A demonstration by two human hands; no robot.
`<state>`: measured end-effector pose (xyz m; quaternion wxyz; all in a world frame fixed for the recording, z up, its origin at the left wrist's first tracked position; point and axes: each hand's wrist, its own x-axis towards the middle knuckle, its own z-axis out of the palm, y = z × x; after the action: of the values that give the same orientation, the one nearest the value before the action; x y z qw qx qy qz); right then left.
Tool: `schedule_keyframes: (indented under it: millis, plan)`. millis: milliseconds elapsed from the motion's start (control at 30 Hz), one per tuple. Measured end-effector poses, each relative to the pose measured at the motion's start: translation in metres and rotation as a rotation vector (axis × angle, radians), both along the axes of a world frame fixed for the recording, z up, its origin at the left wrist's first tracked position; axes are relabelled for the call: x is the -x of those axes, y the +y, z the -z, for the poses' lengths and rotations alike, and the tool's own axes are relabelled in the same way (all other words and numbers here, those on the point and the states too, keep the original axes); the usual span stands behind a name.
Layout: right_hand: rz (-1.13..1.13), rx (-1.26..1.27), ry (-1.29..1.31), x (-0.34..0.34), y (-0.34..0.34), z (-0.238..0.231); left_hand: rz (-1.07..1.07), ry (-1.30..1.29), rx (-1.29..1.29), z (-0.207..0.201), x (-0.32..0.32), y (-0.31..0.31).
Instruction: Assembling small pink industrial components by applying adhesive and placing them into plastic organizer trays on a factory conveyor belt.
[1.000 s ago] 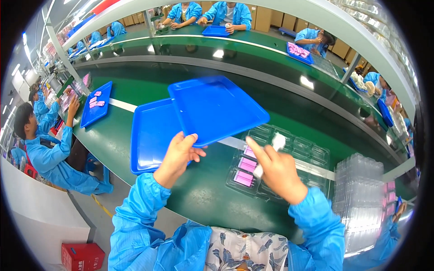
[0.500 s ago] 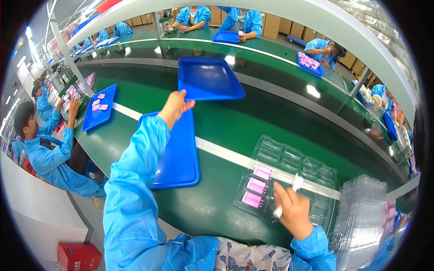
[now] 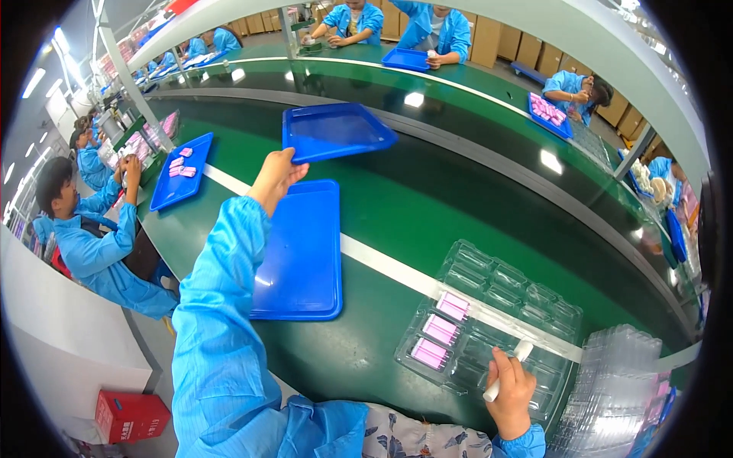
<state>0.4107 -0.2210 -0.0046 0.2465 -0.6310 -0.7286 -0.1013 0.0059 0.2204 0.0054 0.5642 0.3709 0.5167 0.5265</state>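
Observation:
My left hand (image 3: pixel 279 177) pinches the near left corner of a blue plastic tray (image 3: pixel 336 149), which is raised and tilted above the green work surface. Below it, partly behind my left sleeve, a second blue tray (image 3: pixel 309 263) lies flat. Low at the right, my right hand (image 3: pixel 511 391) is closed around a slim white stick-like tool (image 3: pixel 522 351); its exact kind is not clear. This hand is over a clear blister tray (image 3: pixel 485 336). Three pink-and-white pieces (image 3: pixel 440 329) sit in the blister tray's left compartments, while the compartments beside them show no pink.
Nested clear blister trays (image 3: pixel 611 382) stand at the right. Farther left, a blue tray (image 3: pixel 183 172) with several pink pieces lies near a seated co-worker (image 3: pixel 88 237). A dark conveyor (image 3: pixel 489 160) runs behind, with more co-workers across it. A white frame bar (image 3: pixel 458 11) arches overhead.
My left hand has shifted the raised tray leftward and its tilt has changed. My right hand, still gripping the white tool, has come slightly nearer to me. The whole view has turned a little.

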Motion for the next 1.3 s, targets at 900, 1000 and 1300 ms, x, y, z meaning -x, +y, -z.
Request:
schedule_keyframes:
  millis: [900, 1000, 1300]
  plan:
    - [-0.24, -0.093, 0.026, 0.09, -0.001, -0.025, -0.312, -0.227, -0.484, -0.317, 0.385, -0.087]
    - [-0.217, -0.049, -0.006, 0.098, 0.006, -0.028, -0.238, -0.233, -0.475, -0.32, 0.389, -0.049]
    - [-0.179, 0.06, -0.001, 0.116, 0.036, -0.012, -0.48, -0.433, -1.129, -0.339, 0.343, 0.056]
